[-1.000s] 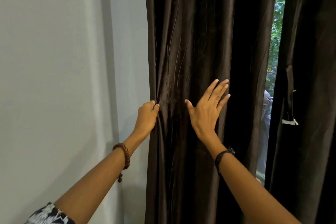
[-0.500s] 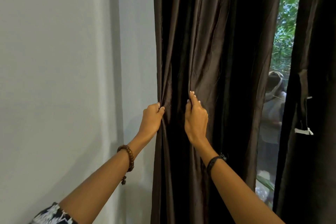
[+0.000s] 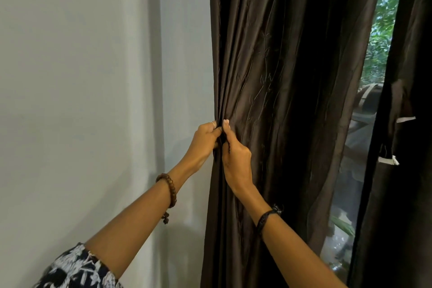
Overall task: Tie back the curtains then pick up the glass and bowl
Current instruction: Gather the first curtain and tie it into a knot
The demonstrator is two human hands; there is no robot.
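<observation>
The dark brown curtain (image 3: 280, 77) was cloth with a faint satin sheen, creased and stitched in thin raised lines above the right hand (image 3: 236, 157). Left of the left hand (image 3: 203, 143), the wall (image 3: 81, 77) looked smooth, matt. Wooden beaded bracelet (image 3: 169, 190) below.

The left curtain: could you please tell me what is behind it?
Past the left curtain edge, a window shows green foliage. Whatever lies directly behind the fabric is covered.

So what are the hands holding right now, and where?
Both the left hand and right hand pinch the left curtain at its wall-side edge folds.
</observation>
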